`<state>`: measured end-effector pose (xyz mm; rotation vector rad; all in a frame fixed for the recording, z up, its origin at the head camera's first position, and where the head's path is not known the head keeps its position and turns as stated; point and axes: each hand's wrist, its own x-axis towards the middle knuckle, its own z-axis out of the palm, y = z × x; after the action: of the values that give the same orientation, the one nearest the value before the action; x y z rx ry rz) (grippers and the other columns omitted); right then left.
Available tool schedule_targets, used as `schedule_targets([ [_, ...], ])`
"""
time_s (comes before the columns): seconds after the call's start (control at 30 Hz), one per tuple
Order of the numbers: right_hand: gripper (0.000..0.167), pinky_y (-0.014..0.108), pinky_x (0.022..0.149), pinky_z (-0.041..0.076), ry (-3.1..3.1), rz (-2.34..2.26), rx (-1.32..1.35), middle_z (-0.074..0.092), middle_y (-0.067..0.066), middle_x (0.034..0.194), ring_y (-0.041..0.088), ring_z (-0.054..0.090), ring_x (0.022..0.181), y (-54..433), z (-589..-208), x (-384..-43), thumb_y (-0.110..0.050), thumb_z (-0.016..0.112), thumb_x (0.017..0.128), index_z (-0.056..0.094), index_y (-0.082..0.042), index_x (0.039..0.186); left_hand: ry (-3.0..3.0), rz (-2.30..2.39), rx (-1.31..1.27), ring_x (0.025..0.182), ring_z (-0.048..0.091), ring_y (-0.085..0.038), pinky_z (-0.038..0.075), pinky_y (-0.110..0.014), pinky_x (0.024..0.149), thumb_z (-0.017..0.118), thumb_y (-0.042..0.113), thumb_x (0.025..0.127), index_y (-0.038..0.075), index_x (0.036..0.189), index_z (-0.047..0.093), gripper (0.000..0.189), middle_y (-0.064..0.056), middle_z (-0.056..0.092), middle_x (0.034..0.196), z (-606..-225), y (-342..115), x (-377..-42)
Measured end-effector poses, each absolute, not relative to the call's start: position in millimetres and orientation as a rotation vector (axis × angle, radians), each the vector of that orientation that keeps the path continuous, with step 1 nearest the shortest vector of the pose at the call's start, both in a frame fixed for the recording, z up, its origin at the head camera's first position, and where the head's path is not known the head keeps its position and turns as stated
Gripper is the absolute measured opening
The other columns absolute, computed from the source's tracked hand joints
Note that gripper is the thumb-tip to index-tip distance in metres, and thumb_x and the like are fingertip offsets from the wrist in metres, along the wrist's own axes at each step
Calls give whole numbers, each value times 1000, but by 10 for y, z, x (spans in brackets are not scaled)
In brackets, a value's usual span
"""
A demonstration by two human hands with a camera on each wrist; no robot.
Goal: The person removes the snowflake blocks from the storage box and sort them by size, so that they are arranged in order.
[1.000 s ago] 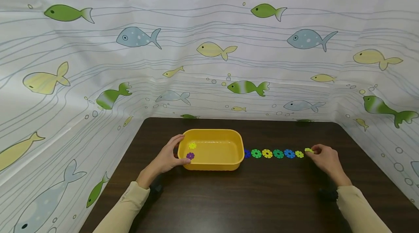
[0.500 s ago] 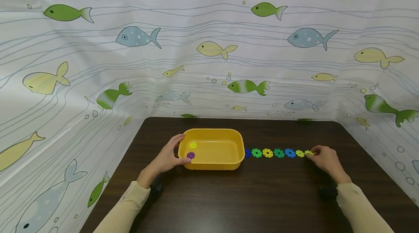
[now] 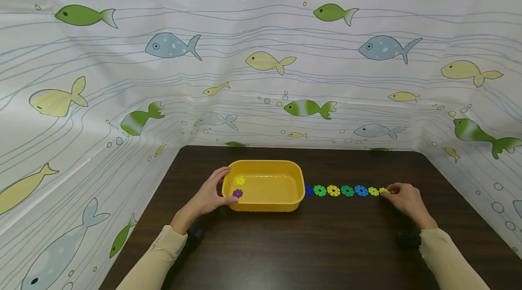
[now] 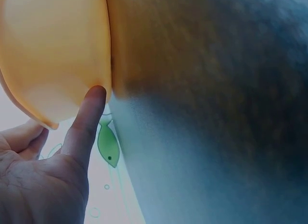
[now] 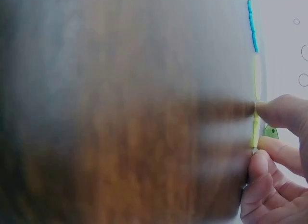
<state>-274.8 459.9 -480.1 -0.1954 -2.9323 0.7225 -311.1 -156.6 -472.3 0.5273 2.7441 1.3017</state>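
My left hand [image 3: 207, 195] grips the left end of a yellow plastic tub [image 3: 265, 207], thumb against its near side and fingers at the far side. In the left wrist view the thumb [image 4: 85, 122] lies along the tub's wall. Inside the tub are a yellow notched disc [image 3: 240, 181] and a purple notched disc [image 3: 238, 193]. My right hand [image 3: 409, 199] pinches the yellow notched disc [image 3: 383, 190] at the right end of a row, flat on the table, its right edge hidden by the fingers. Just left of it lies another yellow notched disc [image 3: 373, 191].
Leftward the row goes on with a blue disc [image 3: 361, 190], a dark green disc [image 3: 347, 190], a yellow disc, a green disc and a dark blue disc [image 3: 309, 190] partly behind the tub. A fish-print sheet [image 3: 261, 90] surrounds the dark wooden table [image 3: 302, 249].
My right hand has lowered the yellow disc from a tilted position to flat at the end of the row, close to its neighbour. My left hand and the tub have not moved.
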Motion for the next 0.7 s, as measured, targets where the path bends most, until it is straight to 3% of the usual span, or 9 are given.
schedule_targets([
  [0.2,56,65,86,59,-2852,742,-239,69,41,118,51,68,101,4546,-4800,-2684,-31,67,107,63,20,129,2733,1306,536,151,50,-47,59,-53,114,92,38,88,5,166,39,100,-17,32,177,-4736,-1568,-3116],
  [0.4,47,64,83,59,-2707,751,-220,72,35,109,45,69,95,4315,-4775,-2652,-25,72,105,67,16,127,2727,1314,519,151,50,-46,57,-54,117,92,38,87,6,166,39,100,-16,32,177,-4727,-1575,-3108],
  [0.57,42,47,73,59,-2665,754,-137,74,27,102,36,68,88,4008,-4687,-2653,-23,75,103,70,12,125,2729,1314,528,151,50,-46,55,-56,118,92,37,87,5,166,39,100,-16,33,176,-4717,-1567,-3103],
  [0.7,40,35,72,54,-2665,792,-56,75,21,99,27,66,86,3696,-4618,-2656,-22,79,101,73,9,125,2731,1308,543,153,48,-47,54,-56,119,92,36,88,5,167,38,100,-17,31,177,-4721,-1566,-3106],
])
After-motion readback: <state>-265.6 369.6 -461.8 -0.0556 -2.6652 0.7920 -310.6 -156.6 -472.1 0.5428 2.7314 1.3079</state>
